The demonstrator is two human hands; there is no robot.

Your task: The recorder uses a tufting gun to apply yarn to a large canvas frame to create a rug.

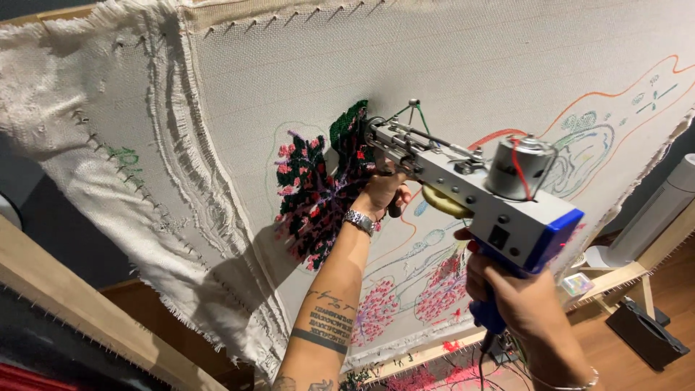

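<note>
A view from the head looking along both arms at a large sheet of pale woven backing cloth [463, 65] stretched on a wooden frame [65, 304]. The picture is tilted, so the cloth slants across most of it.

The right hand [517, 297] is closed around the blue handle of a tufting gun [478, 181] — a grey metal body with a blue rear block, a small silver motor on top and red wire looping over it. A thin bracelet sits on that wrist. A dark cord hangs down from the bottom of the handle.

The left hand [384, 194] is wrapped around the gun's front grip, under the barrel, fingers curled shut. A metal wristwatch [360, 221] circles the wrist, and the forearm is tattooed.

The gun's needle tip meets the cloth at the edge of a tufted patch [318, 188] of dark green and black yarn dotted with pink and red. Green yarn [416, 116] runs to a guide above the barrel.

Coloured outline drawings cover the cloth to the right, with pink-filled shapes lower down. At lower right, on a wooden floor, lies a dark case [644, 333] — its contents cannot be seen.
</note>
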